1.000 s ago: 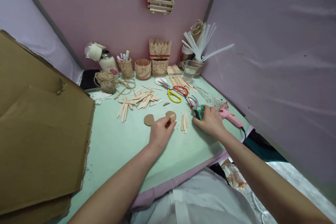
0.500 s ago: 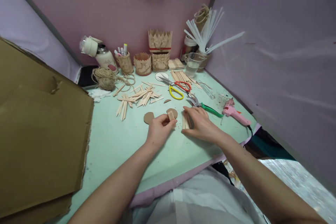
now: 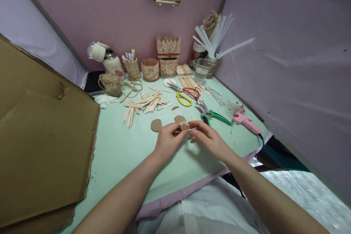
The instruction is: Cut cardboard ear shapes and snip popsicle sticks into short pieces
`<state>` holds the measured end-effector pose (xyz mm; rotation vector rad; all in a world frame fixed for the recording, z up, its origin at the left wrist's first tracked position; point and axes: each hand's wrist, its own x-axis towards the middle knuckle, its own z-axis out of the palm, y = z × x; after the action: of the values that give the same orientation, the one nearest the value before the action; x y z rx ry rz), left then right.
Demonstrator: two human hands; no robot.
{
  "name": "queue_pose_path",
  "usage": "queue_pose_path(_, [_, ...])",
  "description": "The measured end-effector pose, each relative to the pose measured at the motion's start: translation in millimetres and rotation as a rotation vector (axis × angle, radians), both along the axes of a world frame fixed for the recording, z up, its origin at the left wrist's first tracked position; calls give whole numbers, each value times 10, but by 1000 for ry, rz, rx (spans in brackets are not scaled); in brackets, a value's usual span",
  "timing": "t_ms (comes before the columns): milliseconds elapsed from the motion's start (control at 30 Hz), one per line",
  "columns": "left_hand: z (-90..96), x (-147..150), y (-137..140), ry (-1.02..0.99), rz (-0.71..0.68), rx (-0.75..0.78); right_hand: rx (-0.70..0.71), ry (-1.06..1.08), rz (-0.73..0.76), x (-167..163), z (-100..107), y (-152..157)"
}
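Observation:
Between the fingers and thumb of my left hand (image 3: 170,137) is a small block of short wooden craft stick pieces (image 3: 182,125). My right hand (image 3: 206,137) meets it from the right, fingers and thumb pinched on pale wooden stick pieces (image 3: 192,129), mostly hidden by the fingers. Both hands hover just over the table. Just beyond the left fingers lies a cardboard disc (image 3: 180,119), partly covered; a second cardboard disc (image 3: 156,125) rests left of it. Green-handled pliers (image 3: 221,117) lie beyond my right hand.
Scissors (image 3: 184,95) and loose wooden sticks (image 3: 149,100) lie farther back. A pink glue gun (image 3: 246,122) sits at the right edge. Twine (image 3: 111,84), stick-covered cups (image 3: 150,70) and a plastic cup of liquid (image 3: 202,72) line the back. Large cardboard (image 3: 46,135) stands at left.
My right hand has lifted from the table and moved left to my left hand, now pinching. The wooden stack it covered has left its spot on the table. My left hand keeps its block.

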<state>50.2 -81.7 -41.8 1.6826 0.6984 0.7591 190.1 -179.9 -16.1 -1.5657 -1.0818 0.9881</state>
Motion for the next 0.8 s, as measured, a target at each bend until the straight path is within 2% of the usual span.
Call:
queue_pose_path(100, [-16,-29,-40,-14,54,336,-100,354,-61,-101,-8,25])
queue_pose_path(200, [-35,-39,-48,-7,49,478,-180,488,-93,-138,-8,40])
queue_pose_path(333, [-44,-30,-53,23,23,453,-221,592,-134,-151,26,24])
queue_pose_path(533, [-45,-23,-88,51,-18,410,-216,584,-135,-189,52,6])
queue_pose_path(667, [-48,-14,-108,93,-49,409,-232,483,-89,-186,26,-17])
queue_pose_path(800, [-51,2,-113,81,-54,333,-215,246,-60,-97,27,-90])
